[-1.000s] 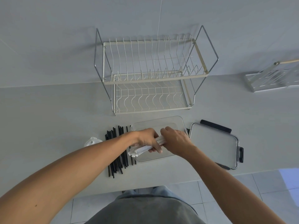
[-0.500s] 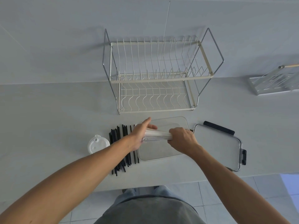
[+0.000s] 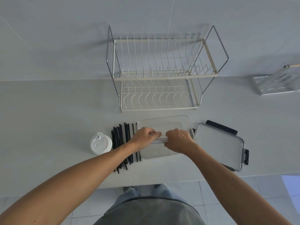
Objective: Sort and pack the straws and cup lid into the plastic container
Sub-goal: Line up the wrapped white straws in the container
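Observation:
A clear plastic container [image 3: 164, 122] lies open on the counter in front of me. Both hands are over it, holding one bundle of white straws [image 3: 159, 139] crosswise. My left hand [image 3: 145, 137] grips the bundle's left end and my right hand [image 3: 178, 139] grips its right end, so most of the bundle is hidden. Several black straws [image 3: 121, 140] lie in a row just left of the container. A white cup lid [image 3: 100, 143] rests further left.
The container's lid [image 3: 219, 146] with black clips lies to the right, close to the counter's front edge. A two-tier wire dish rack [image 3: 162, 70] stands behind the container. Another small rack [image 3: 276, 82] sits at the far right.
The white straw bundle has turned from slanted to level and moved over the container's middle. My left hand has closed over its left end. The cup lid is now uncovered.

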